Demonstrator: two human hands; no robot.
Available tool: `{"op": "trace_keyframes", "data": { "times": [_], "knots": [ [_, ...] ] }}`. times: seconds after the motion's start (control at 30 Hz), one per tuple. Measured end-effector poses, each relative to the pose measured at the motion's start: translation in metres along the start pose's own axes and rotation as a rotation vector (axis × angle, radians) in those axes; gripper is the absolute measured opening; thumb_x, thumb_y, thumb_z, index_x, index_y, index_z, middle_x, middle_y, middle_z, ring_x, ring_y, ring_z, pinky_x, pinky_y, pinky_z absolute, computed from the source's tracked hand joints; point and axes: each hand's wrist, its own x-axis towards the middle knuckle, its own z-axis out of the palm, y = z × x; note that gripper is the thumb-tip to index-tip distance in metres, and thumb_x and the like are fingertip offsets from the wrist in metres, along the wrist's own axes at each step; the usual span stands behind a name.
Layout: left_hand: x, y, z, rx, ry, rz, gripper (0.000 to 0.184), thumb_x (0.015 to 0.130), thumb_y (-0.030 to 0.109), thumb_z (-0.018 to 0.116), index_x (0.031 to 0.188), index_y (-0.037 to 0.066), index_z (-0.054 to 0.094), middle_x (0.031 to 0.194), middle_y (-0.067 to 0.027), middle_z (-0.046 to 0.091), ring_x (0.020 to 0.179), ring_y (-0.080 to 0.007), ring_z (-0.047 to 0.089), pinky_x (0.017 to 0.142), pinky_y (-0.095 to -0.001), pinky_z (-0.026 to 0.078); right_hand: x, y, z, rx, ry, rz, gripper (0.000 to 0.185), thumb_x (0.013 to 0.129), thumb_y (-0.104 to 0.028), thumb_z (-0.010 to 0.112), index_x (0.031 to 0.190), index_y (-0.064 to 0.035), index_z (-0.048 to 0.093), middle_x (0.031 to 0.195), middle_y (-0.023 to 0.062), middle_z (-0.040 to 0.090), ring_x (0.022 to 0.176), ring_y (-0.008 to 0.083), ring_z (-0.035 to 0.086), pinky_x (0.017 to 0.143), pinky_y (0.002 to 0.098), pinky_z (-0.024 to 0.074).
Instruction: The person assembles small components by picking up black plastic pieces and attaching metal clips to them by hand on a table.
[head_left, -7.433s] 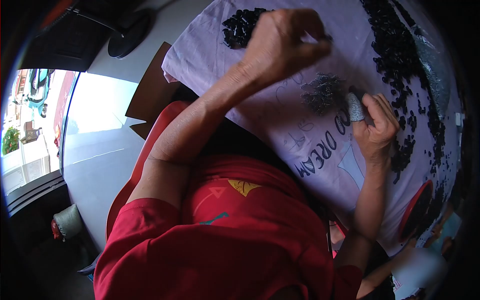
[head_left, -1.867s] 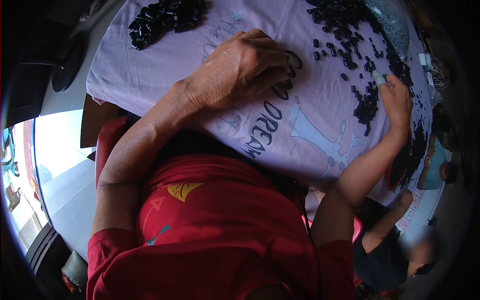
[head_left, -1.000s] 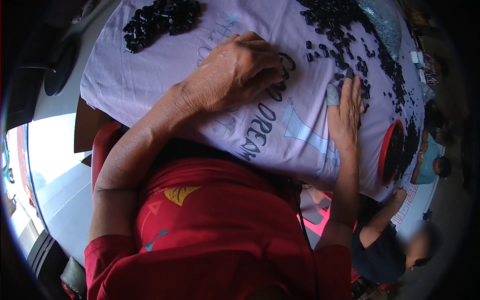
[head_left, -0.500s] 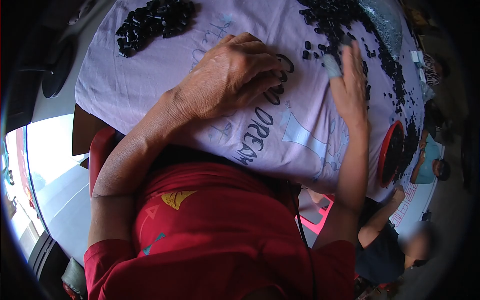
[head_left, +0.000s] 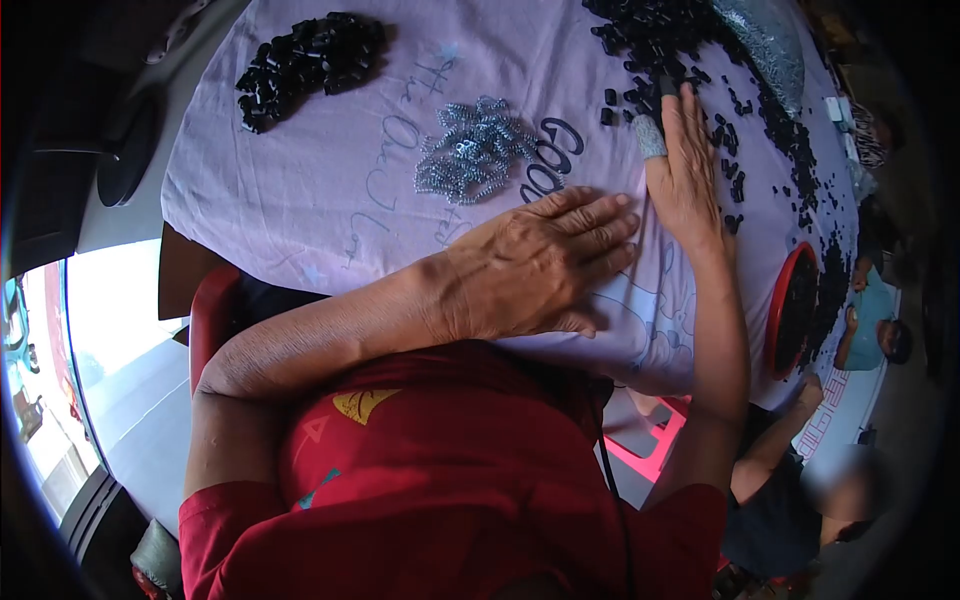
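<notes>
Springs (head_left: 475,150) lie in a loose, tangled pile on the table's pale cloth (head_left: 300,190), beyond your left hand (head_left: 540,265) and apart from it. That hand is open, palm down and flat, over the near side of the cloth. Its fingers point right, close together, and its thumb sits toward your red shirt (head_left: 400,480). The grip is not closed on anything that shows; you can't tell what, if anything, is under the palm.

Your right hand (head_left: 687,180) is open too, back upward, with the fingers stretched away from you. A grey cover (head_left: 650,137) wraps the thumb, and a dark one tips a finger. The fingertips reach the near edge of the black pieces (head_left: 655,35) heaped at far right; whether they press on them can't be told. Nothing is seen gripped in this hand.

More black pieces are scattered just right of those fingers, and a separate black pile (head_left: 310,65) sits at far left, left of the springs. A clear bag (head_left: 768,55) with silvery contents lies along the far right. Nearer you on the right is a red-rimmed dish (head_left: 776,300) with dark contents. Past the table's right side, two other people can be seen.
</notes>
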Motion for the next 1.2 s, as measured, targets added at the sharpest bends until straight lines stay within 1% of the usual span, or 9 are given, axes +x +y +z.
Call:
{"op": "trace_keyframes", "data": {
  "times": [0.23, 0.33, 0.43, 0.57, 0.67, 0.83, 0.97, 1.07, 1.2],
  "knots": [
    [-0.001, 0.003, 0.005, -0.056, -0.047, 0.001, 0.062, 0.092, 0.044, 0.061, 0.137, 0.003, 0.053, 0.146, -0.0162, 0.048, 0.143, -0.0294, 0.038, 0.119, -0.0436, 0.027, 0.001, 0.0, -0.031, 0.152, 0.023, 0.146, 0.063, 0.102, -0.042, 0.045, 0.146, 0.0027, 0.038, 0.154, 0.0316, 0.028, 0.145, 0.0438, 0.028, 0.117, 0.0438, 0.0262],
    [-0.002, -0.005, 0.002, -0.086, 0.046, -0.029, 0.058, 0.094, 0.042, 0.059, 0.137, 0.003, 0.054, 0.146, -0.0161, 0.049, 0.143, -0.0293, 0.037, 0.12, -0.0428, 0.027, -0.044, 0.01, -0.045, -0.016, -0.019, 0.278, 0.068, 0.102, -0.046, 0.043, 0.148, 0.0031, 0.035, 0.154, 0.0328, 0.026, 0.145, 0.0443, 0.026, 0.118, 0.0438, 0.0241],
    [0.001, -0.02, -0.018, -0.15, 0.164, -0.065, 0.041, 0.094, 0.023, 0.062, 0.129, 0.003, 0.059, 0.139, -0.0155, 0.056, 0.136, -0.0294, 0.047, 0.112, -0.0414, 0.037, -0.076, 0.003, -0.045, -0.068, -0.15, 0.559, 0.07, 0.101, -0.046, 0.043, 0.149, 0.0044, 0.031, 0.156, 0.0335, 0.021, 0.147, 0.045, 0.021, 0.119, 0.0471, 0.0202],
    [0.0, -0.04, -0.047, -0.318, 0.407, -0.182, 0.028, 0.089, 0.002, 0.064, 0.117, 0.002, 0.067, 0.115, -0.0155, 0.069, 0.107, -0.0292, 0.067, 0.092, -0.0379, 0.052, -0.073, -0.008, -0.033, -0.023, -0.144, 0.332, 0.067, 0.099, -0.037, 0.042, 0.15, 0.0039, 0.026, 0.158, 0.0323, 0.015, 0.148, 0.048, 0.013, 0.118, 0.0558, 0.0157],
    [-0.006, -0.042, -0.057, -0.22, 0.348, -0.177, 0.026, 0.087, 0.001, 0.065, 0.113, 0.001, 0.068, 0.107, -0.0154, 0.07, 0.096, -0.0302, 0.07, 0.084, -0.0377, 0.055, -0.05, -0.013, -0.024, 0.001, -0.089, 0.091, 0.063, 0.099, -0.032, 0.043, 0.15, 0.0033, 0.029, 0.158, 0.0324, 0.018, 0.147, 0.0486, 0.016, 0.118, 0.0556, 0.0158],
    [-0.005, -0.026, -0.04, -0.075, 0.164, -0.08, 0.029, 0.079, 0.013, 0.075, 0.107, 0.007, 0.071, 0.114, -0.0075, 0.069, 0.111, -0.0255, 0.061, 0.089, -0.0424, 0.049, -0.001, -0.001, -0.027, 0.089, -0.002, -0.084, 0.053, 0.097, -0.02, 0.049, 0.143, 0.0039, 0.039, 0.151, 0.0327, 0.032, 0.139, 0.0479, 0.034, 0.115, 0.0486, 0.0298],
    [0.004, 0.001, -0.007, -0.01, 0.023, 0.002, 0.059, 0.083, 0.037, 0.071, 0.132, 0.006, 0.059, 0.143, -0.0105, 0.054, 0.136, -0.0256, 0.046, 0.112, -0.0407, 0.037, 0.026, 0.023, -0.037, 0.059, 0.0, -0.03, 0.047, 0.093, -0.015, 0.049, 0.135, 0.0066, 0.049, 0.142, 0.0267, 0.049, 0.131, 0.0421, 0.047, 0.111, 0.0414, 0.0373],
    [0.004, 0.012, 0.013, -0.045, -0.038, 0.004, 0.064, 0.085, 0.041, 0.067, 0.136, 0.004, 0.055, 0.147, -0.0132, 0.05, 0.142, -0.0267, 0.04, 0.118, -0.0414, 0.029, 0.003, 0.029, -0.061, 0.016, -0.069, 0.09, 0.048, 0.093, -0.016, 0.047, 0.135, 0.0065, 0.049, 0.142, 0.0257, 0.05, 0.13, 0.0419, 0.049, 0.11, 0.0409, 0.0381],
    [0.005, 0.013, 0.008, -0.028, -0.106, 0.024, 0.066, 0.088, 0.044, 0.064, 0.138, 0.003, 0.052, 0.15, -0.0149, 0.045, 0.144, -0.0267, 0.036, 0.12, -0.0426, 0.025, -0.064, 0.025, -0.058, -0.168, -0.085, 0.399, 0.064, 0.1, -0.04, 0.049, 0.146, 0.0033, 0.037, 0.151, 0.034, 0.033, 0.14, 0.0464, 0.034, 0.115, 0.0476, 0.0282]
  ]
}}
